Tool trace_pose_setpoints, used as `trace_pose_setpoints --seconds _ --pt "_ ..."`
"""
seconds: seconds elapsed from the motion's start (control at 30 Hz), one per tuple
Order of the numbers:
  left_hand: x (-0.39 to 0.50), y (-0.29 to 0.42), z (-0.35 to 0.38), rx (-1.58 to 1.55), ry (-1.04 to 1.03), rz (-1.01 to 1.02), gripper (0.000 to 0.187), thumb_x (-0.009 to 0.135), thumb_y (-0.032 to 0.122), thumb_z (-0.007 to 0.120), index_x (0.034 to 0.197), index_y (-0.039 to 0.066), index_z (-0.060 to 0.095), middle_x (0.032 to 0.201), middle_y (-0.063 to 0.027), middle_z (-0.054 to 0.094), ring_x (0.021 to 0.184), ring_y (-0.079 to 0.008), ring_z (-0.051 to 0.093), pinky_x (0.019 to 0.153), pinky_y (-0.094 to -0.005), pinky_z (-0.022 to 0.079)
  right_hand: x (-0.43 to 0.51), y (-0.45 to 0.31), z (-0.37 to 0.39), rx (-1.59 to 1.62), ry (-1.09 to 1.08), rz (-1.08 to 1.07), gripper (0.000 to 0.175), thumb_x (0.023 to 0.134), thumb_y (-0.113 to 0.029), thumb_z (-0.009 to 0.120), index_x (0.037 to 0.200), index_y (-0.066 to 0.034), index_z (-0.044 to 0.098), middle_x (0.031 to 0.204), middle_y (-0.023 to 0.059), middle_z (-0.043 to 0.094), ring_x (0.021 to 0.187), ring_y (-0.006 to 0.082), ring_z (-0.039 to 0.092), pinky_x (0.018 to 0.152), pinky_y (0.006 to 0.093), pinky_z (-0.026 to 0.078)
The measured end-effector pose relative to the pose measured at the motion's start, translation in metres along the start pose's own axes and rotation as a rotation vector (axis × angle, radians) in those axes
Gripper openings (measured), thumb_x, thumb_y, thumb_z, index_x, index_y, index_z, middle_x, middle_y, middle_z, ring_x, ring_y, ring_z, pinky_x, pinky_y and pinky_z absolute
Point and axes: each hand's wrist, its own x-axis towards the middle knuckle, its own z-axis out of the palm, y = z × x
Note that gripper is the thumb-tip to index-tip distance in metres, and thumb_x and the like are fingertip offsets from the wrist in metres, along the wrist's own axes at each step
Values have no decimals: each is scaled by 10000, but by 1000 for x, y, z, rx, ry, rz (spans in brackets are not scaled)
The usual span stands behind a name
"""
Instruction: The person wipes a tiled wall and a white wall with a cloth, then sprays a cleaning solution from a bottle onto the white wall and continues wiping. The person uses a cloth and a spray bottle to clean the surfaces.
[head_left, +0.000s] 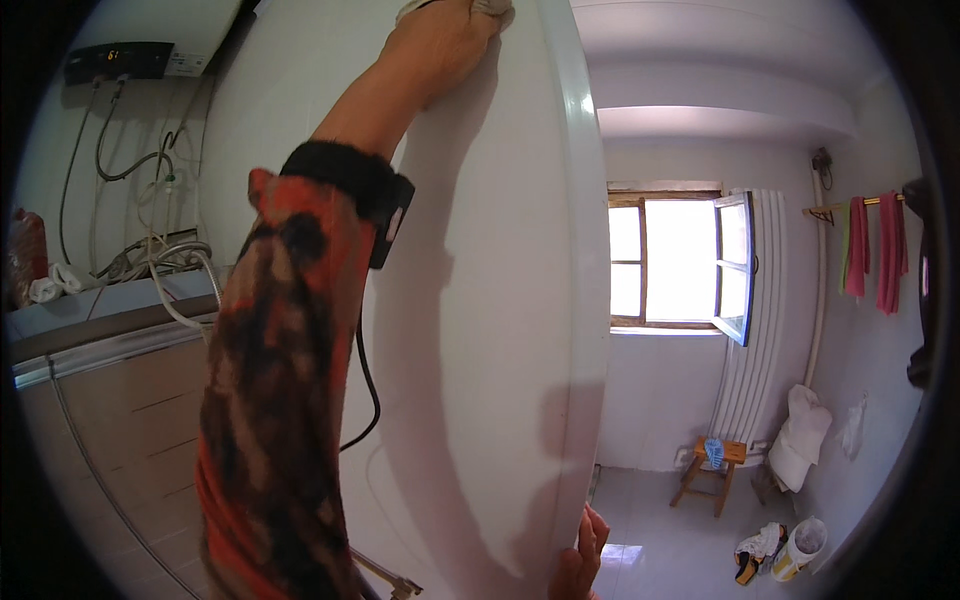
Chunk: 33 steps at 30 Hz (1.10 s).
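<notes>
My left hand (446, 41) is raised high against a white door panel (510, 300). A pale cloth (491, 6) shows under its fingers, pressed to the panel and partly cut off by the top of the view. My left arm wears a red, brown and black patterned sleeve, with a black strap and small device (386, 217) at the wrist; a black cable hangs from it. Low on the right, the fingers of my right hand (579, 559) curl around the panel's edge. Most of that hand is cut off below.
Left, a water heater (120, 61) hangs above hoses and a tiled ledge (112, 296). A metal fitting (390, 577) sits low by the panel. Beyond the edge are an open window (731, 266), a radiator (750, 322), a wooden stool (709, 469), a bucket (799, 551) and hanging towels (889, 255).
</notes>
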Motion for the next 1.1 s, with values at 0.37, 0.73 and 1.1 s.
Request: trace_pose_setpoints --seconds 0.37,0.73,1.1 --pt "-222 25 -37 98 -157 217 329 958 219 549 1121 -59 614 1242 -318 589 1233 -511 509 1011 -503 442 -1 0 9 -37 27 130 510 1060 -344 373 1360 39 525 1417 155 499 1303 298 406 1106 410 332" --pt "-149 -25 -14 -22 -30 71 385 1004 340 518 1040 -29 620 1042 -253 663 936 -461 612 861 -535 480 -12 17 6 -111 13 8 494 1069 -277 375 1413 60 485 1469 222 483 1352 415 405 1141 499 304" --pt "-58 -60 -17 92 38 -49 547 1065 352 286 1020 -29 675 1123 -301 670 1056 -468 630 995 -483 467 -3 10 7 -186 -25 -32 450 1066 -248 370 1364 45 536 1434 240 496 1310 416 431 1111 493 342"
